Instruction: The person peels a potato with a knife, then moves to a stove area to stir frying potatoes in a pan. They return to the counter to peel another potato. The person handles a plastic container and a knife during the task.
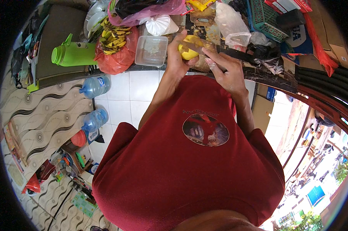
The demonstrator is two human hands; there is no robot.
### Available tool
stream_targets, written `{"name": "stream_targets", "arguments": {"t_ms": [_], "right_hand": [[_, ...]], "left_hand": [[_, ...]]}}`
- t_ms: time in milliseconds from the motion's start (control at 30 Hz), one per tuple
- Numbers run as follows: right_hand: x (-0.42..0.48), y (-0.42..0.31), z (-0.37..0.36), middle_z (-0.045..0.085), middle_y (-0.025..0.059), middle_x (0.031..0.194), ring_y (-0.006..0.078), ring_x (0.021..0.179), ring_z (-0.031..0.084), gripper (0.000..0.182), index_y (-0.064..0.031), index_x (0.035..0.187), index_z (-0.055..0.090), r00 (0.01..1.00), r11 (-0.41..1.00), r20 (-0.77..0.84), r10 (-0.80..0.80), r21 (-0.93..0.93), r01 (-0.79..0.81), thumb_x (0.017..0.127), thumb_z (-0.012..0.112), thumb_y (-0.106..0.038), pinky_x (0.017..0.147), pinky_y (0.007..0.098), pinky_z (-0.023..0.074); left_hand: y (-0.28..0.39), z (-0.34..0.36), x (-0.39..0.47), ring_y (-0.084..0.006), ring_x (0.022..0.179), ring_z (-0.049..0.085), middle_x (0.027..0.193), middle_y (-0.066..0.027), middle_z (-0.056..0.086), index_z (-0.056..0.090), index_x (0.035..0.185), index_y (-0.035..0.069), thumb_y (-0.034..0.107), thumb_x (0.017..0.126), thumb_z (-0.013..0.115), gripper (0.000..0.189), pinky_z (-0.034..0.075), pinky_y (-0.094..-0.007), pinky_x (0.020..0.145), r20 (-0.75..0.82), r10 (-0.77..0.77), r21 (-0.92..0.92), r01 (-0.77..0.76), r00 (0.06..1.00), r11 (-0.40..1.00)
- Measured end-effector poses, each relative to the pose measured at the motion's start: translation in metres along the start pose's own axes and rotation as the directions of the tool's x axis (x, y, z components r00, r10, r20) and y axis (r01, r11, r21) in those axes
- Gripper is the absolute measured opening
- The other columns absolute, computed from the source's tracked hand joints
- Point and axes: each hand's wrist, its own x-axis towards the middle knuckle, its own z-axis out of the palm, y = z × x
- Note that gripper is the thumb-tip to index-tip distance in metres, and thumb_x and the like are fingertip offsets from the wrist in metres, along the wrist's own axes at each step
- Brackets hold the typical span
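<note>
My left hand [178, 55] grips a yellow, partly peeled fruit or tuber [189, 53] with brownish patches on its surface. A knife [193, 47] is in my right hand [224, 68], its blade lying against the yellow piece and its handle hidden in my palm. Pale residue shows on my right fingers. Just behind the hands lies a wooden cutting board [203, 20], with peel scraps [213, 34] scattered beside it. To the left of my left hand stands a clear plastic container [151, 51] with some residue inside. A tied white bag [161, 25] sits behind that container.
Bananas [114, 37] rest on a red plastic bag [116, 62], beside a green bottle [74, 54] lying on its side. A whitish plastic bag [233, 23] and a green basket [267, 21] stand at the right. Blue water bottles [96, 86] are on the left below the table edge.
</note>
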Motion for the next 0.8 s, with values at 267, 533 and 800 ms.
{"name": "stream_targets", "arguments": {"t_ms": [267, 533, 800], "right_hand": [[0.006, 0.034, -0.009, 0.069, 0.0129, 0.105, 0.0253, 0.086, 0.069, 0.031, -0.0103, 0.114, 0.068, 0.968, 1.0, -0.251, -0.031, -0.006, 0.03, 0.083, 0.065, -0.009, 0.076, 0.0313, 0.0525], [-0.001, -0.006, 0.002, 0.068, 0.015, 0.091, 0.0269, 0.076, 0.067, 0.03, -0.015, 0.115, 0.068, 0.999, 0.997, -0.028, -0.033, 0.065, 0.034, 0.085, 0.065, -0.012, 0.069, 0.0345, 0.0518], [-0.002, -0.002, 0.009, 0.064, 0.0125, 0.077, 0.0269, 0.065, 0.063, 0.033, -0.0169, 0.116, 0.067, 0.994, 0.997, -0.076, -0.076, -0.023, 0.074, 0.084, 0.066, -0.013, 0.062, 0.0359, 0.0498]], "left_hand": [[-0.004, 0.004, -0.017, -0.0197, 0.058, 0.058, 0.077, -0.0147, 0.063, 0.059, 0.096, 0.001, 0.044, 0.096, 0.04, 0.047, 0.035, -0.0256, 0.04, -0.021, 0.152, 0.086, -0.15, 0.988, 0.985], [-0.005, -0.004, -0.003, -0.0107, 0.044, 0.046, 0.067, -0.0066, 0.06, 0.059, 0.087, 0.006, 0.048, 0.096, 0.038, 0.049, 0.031, -0.0251, 0.038, -0.053, 0.18, 0.149, -0.171, 0.982, 0.974], [-0.014, -0.003, 0.0, -0.0113, 0.056, 0.057, 0.078, -0.0056, 0.062, 0.057, 0.095, 0.007, 0.044, 0.095, 0.045, 0.039, 0.043, -0.0216, 0.044, -0.207, 0.319, 0.173, -0.286, 0.925, 0.942]]}}
